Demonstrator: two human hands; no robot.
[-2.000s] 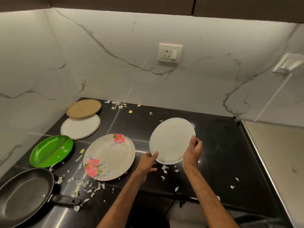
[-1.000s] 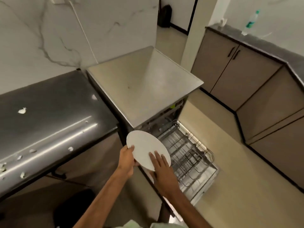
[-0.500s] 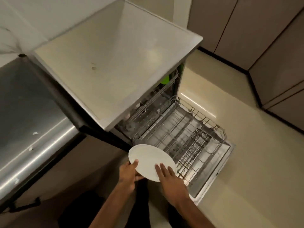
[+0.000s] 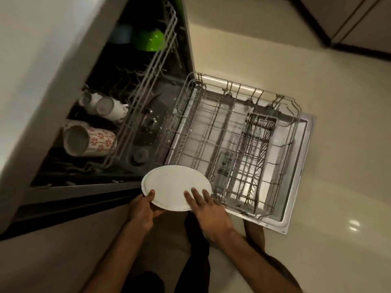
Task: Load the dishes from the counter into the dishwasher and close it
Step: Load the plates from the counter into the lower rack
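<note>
A round white plate (image 4: 175, 185) hangs over the near left corner of the pulled-out lower rack (image 4: 211, 127). My left hand (image 4: 143, 210) grips its near left rim, thumb on top and fingers underneath. My right hand (image 4: 208, 212) lies on the plate's near right part with straight fingers on top. The dishwasher door (image 4: 298, 178) lies open flat under the rack. The upper rack (image 4: 146, 81) holds a floral mug (image 4: 88, 140), white cups (image 4: 105, 106) and a green bowl (image 4: 151, 40).
A wire cutlery basket (image 4: 256, 149) sits in the lower rack's right half. The dishwasher's steel top (image 4: 40, 60) fills the left. Beige floor (image 4: 349, 102) spreads to the right, with cabinet fronts (image 4: 359, 20) at the far corner. My legs stand below the hands.
I turned from the counter to the dishwasher carrying the plate in both hands. The view has dropped closer, and the plate now sits over the lower rack's near corner.
</note>
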